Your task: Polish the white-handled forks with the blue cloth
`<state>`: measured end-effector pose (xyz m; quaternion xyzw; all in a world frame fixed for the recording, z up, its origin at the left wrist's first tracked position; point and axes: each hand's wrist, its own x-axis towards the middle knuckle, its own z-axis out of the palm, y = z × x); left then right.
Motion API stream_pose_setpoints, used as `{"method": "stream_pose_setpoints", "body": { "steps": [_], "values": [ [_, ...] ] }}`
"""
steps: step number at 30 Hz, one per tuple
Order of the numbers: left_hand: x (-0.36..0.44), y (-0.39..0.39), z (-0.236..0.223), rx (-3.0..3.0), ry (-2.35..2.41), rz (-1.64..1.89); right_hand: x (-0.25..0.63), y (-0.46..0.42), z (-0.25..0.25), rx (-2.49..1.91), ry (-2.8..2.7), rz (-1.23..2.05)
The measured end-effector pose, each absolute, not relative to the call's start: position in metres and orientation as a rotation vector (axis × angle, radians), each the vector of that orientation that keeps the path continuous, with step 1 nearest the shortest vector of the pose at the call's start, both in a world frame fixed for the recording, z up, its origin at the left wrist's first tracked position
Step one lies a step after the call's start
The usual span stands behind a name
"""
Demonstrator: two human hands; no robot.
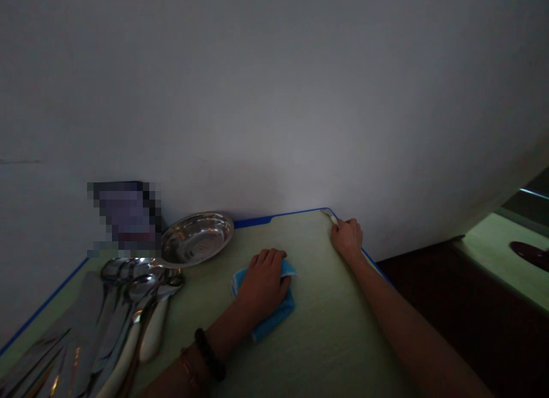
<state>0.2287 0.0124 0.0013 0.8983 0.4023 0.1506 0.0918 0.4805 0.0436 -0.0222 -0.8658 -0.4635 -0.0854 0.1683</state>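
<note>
My left hand [265, 283] rests palm down on a folded blue cloth [274, 318] in the middle of the table, its fingers curled over it. At the table's far right corner my right hand [348, 238] is closed around a small utensil [330, 216] with a pale handle and a metallic end; the dim light hides its exact kind. Left of my left hand lies a pile of spoons [143, 286] and flat metal cutlery [72, 335], some with cream handles. Behind the pile a shiny oval metal bowl [199, 238] leans slightly tilted near the wall.
The pale green table [317, 341] has a blue edge and stands against a grey-white wall [274, 112]. A pixelated dark-framed object [128, 215] leans at the back left. Past the right edge is a dark floor [450, 306] and another green table [497, 255] with a dark red object [532, 254].
</note>
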Motion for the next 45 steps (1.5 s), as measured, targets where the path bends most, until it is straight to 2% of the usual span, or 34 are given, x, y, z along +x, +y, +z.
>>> {"method": "stream_pose_setpoints", "body": {
  "steps": [13,20,23,26,29,32,39,45],
  "values": [
    [0.225,0.012,-0.003,2.647,1.168,0.552,0.48,0.041,-0.024,-2.486,-1.232,-0.245],
    [0.226,0.008,-0.001,2.636,1.183,0.675,0.462,0.029,-0.022,-2.27,-1.349,-0.431],
    [0.217,0.001,0.016,2.588,1.187,0.827,0.444,0.018,-0.02,-2.064,-1.523,-0.351],
    [0.196,-0.005,0.043,2.508,1.168,0.846,0.412,0.003,-0.019,-1.736,-1.672,-0.034],
    [0.163,-0.004,0.073,2.456,1.134,0.664,0.367,-0.01,-0.018,-1.519,-1.635,0.37],
    [0.124,0.003,0.097,2.42,1.297,0.427,0.319,-0.016,-0.017,-1.413,-1.682,0.577],
    [0.038,0.028,0.104,2.346,1.765,-0.075,0.28,-0.009,-0.017,-1.3,-2.057,0.63],
    [0.012,0.041,0.098,2.232,1.801,-0.164,0.283,-0.007,-0.021,-1.248,-2.075,0.644]
  ]
}}
